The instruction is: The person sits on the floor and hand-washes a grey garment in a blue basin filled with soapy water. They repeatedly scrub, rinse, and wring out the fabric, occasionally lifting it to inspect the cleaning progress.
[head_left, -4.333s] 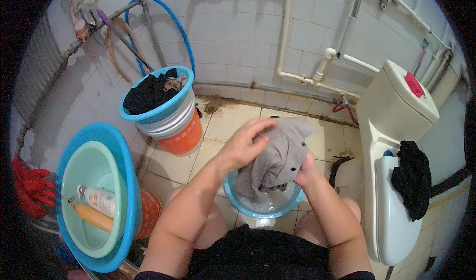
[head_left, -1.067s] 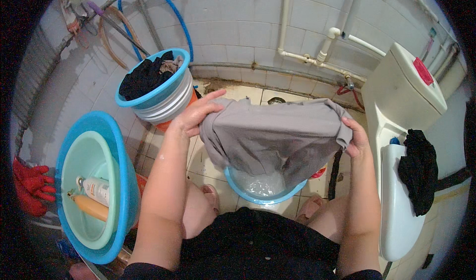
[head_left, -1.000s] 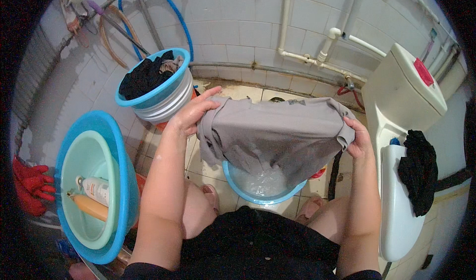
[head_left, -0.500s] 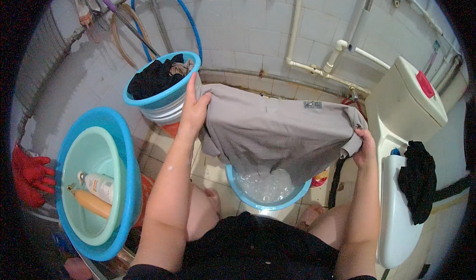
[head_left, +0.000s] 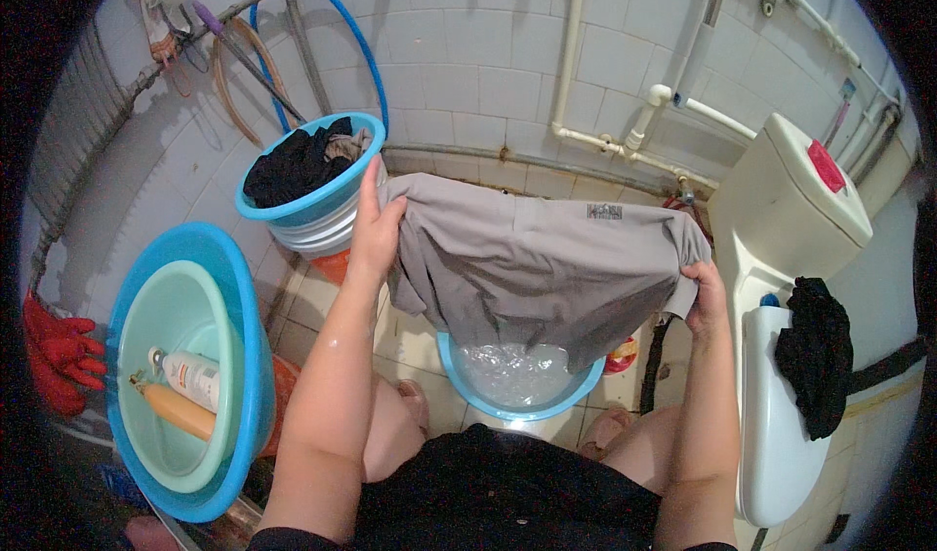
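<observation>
Grey garment (head_left: pixel 542 268) — bunched earlier — is hanging wide, your left hand (head_left: pixel 375 237) and right hand (head_left: pixel 707 297) pinching its ends; blue basin (head_left: pixel 519 413) below baring its near rim, tile floor (head_left: pixel 408 351) alongside.

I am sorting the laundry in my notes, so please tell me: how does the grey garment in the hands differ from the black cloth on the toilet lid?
The grey garment is spread between the left hand and right hand; the black cloth lies crumpled on the toilet lid. The grey garment has a dark patch near its top edge; the black cloth looks plain. Both are fabric.
</observation>
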Demonstrator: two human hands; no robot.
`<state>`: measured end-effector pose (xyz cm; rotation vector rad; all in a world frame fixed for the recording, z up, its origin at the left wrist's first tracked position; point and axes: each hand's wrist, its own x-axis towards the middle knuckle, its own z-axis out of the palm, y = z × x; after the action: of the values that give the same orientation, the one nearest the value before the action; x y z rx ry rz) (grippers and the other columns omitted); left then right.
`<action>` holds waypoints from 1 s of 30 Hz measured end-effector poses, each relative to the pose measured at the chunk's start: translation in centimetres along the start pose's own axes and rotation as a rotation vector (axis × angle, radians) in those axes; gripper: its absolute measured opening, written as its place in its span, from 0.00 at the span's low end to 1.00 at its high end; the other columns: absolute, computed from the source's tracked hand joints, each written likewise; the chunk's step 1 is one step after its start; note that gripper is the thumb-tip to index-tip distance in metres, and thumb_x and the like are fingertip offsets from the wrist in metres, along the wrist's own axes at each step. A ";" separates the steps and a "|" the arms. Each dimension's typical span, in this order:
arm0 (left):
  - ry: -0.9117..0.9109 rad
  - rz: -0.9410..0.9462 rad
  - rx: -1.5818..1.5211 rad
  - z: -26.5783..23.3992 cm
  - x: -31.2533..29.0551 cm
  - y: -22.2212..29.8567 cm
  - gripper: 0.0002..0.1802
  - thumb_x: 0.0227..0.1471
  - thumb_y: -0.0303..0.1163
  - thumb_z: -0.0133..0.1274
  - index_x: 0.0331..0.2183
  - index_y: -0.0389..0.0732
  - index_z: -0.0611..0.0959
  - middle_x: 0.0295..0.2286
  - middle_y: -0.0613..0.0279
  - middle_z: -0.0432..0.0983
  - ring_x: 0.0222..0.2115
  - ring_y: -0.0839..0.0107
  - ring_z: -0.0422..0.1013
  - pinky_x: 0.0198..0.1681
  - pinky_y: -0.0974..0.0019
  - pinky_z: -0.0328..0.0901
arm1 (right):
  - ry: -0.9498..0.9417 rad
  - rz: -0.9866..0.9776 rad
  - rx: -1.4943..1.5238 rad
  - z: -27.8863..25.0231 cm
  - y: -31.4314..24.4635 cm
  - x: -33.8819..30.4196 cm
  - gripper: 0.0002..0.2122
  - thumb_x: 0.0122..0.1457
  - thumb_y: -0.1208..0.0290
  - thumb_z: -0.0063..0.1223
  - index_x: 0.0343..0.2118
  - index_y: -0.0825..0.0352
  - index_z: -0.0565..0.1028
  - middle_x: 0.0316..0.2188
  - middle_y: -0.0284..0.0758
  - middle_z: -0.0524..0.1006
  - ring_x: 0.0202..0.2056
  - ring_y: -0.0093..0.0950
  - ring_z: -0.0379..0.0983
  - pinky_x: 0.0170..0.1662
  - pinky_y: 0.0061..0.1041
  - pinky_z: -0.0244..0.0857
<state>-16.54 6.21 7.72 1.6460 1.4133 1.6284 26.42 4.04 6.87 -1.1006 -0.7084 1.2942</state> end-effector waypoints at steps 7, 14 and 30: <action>-0.181 -0.416 -1.032 -1.9 0.8 2.1 0.31 0.54 0.40 0.43 0.56 0.39 0.56 0.51 0.49 0.59 0.52 0.57 0.58 0.55 0.53 0.53 | -0.324 0.009 0.540 -0.8 -1.6 0.6 0.25 0.52 0.54 0.47 0.49 0.64 0.65 0.49 0.41 0.67 0.49 0.36 0.63 0.52 0.41 0.57; -0.406 -1.175 -1.028 4.2 -2.8 -3.1 0.29 0.54 0.49 0.40 0.48 0.34 0.67 0.47 0.50 0.65 0.46 0.58 0.65 0.52 0.52 0.57 | -0.395 0.329 0.381 2.5 4.8 0.3 0.22 0.55 0.57 0.48 0.46 0.69 0.66 0.45 0.41 0.70 0.45 0.35 0.68 0.50 0.37 0.61; -0.393 -0.695 -1.220 -0.5 -0.2 3.0 0.25 0.51 0.35 0.45 0.48 0.30 0.65 0.44 0.46 0.67 0.43 0.60 0.67 0.49 0.58 0.62 | -0.242 0.260 0.466 0.5 0.5 0.4 0.13 0.53 0.75 0.46 0.42 0.73 0.68 0.40 0.43 0.73 0.41 0.37 0.71 0.48 0.36 0.64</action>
<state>-15.88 4.74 10.28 0.5807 0.4407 1.1882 25.80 4.52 6.52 -0.6754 -0.4105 1.7303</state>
